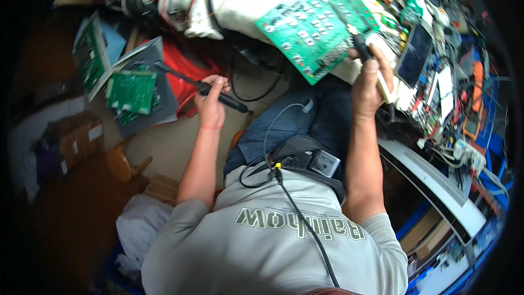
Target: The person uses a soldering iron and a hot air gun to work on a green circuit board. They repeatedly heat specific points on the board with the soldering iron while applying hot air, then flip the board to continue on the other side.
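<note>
In my right hand (367,84), fingers wrapped round it, is a soldering iron (358,43) with a black grip and a cream handle. Its tip points at the right part of a large green circuit board (314,30); whether it touches cannot be made out. The board lies tilted at the bench edge, dotted with round silvery parts. My left hand (212,104) is closed on a slim black tool (226,100) with a ribbed grip, held off the bench. The tool's thin end points toward smaller green boards (131,92) at the left.
A heap of loose electronic parts, wires and a dark flat screen (415,54) crowds the bench's right side. Black cables hang off the front edge. A red plastic piece (183,84) stands behind my left hand. A wooden stool (123,161) and a plastic bag (143,224) sit lower left.
</note>
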